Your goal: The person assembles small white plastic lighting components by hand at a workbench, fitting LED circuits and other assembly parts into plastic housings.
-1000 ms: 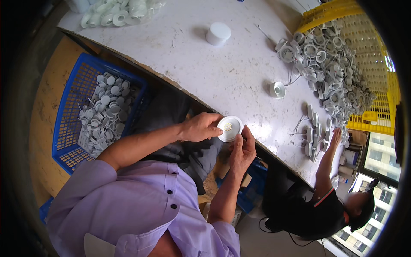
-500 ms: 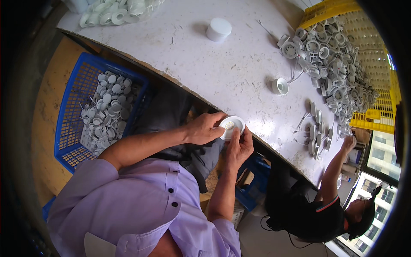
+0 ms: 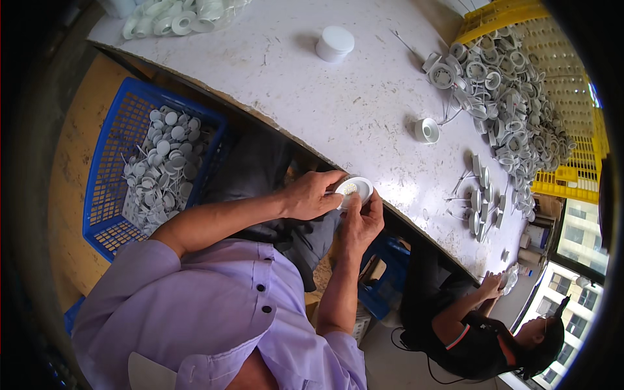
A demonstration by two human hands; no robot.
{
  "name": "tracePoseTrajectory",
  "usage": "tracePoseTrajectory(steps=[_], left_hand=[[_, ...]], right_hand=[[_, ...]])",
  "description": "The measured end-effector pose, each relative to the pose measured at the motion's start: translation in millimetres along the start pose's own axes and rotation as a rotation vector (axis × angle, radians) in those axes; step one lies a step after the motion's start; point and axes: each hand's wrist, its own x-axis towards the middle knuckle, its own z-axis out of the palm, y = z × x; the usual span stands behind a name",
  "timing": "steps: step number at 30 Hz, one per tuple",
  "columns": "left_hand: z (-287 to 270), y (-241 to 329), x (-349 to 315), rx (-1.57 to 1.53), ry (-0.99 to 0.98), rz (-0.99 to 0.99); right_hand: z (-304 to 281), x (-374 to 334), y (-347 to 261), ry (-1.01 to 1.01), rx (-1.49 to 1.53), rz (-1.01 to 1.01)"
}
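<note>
I hold 1 white dish [image 3: 366,185] between my 2 hands, its hollow face turned up. My left grip [image 3: 311,197] is narrow, pinching the dish at its left rim, so the dish lies at the very tips of those fingers and outside the palm. My right grip [image 3: 362,229] takes the opposite side from below: 1 digit reaches over the lower rim into the hollow, against or just beside the pale yellow disc [image 3: 349,188] inside, and the other fingers curl around the right rim. The exact contact at the disc is too small to tell.

The dish sits in view right by the near edge of the tabletop [image 3: 292,84]; I cannot tell whether it touches that edge. Beyond it on the tabletop, well apart from my grip, stand 1 white tub [image 3: 335,45] and, farther right, 1 white cup [image 3: 427,130]. A cluster of small round pieces [image 3: 480,201] lies to the right, near a heap of grey-white fittings [image 3: 504,104] that spills from a yellow crate [image 3: 562,179]. Left of me, a blue basket [image 3: 97,188] holds pale discs with wires [image 3: 162,162].
</note>
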Motion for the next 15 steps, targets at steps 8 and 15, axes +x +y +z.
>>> tracePoseTrajectory(steps=[8, 15], left_hand=[[2.2, -0.1, -2.2, -0.034, 0.031, 0.037], [-0.7, -2.8, 0.3, -0.079, 0.020, 0.057]], right_hand=[[1.5, -1.5, -0.6, 0.005, 0.010, -0.003], [2.7, -0.8, -2.3, 0.026, 0.058, 0.020]])
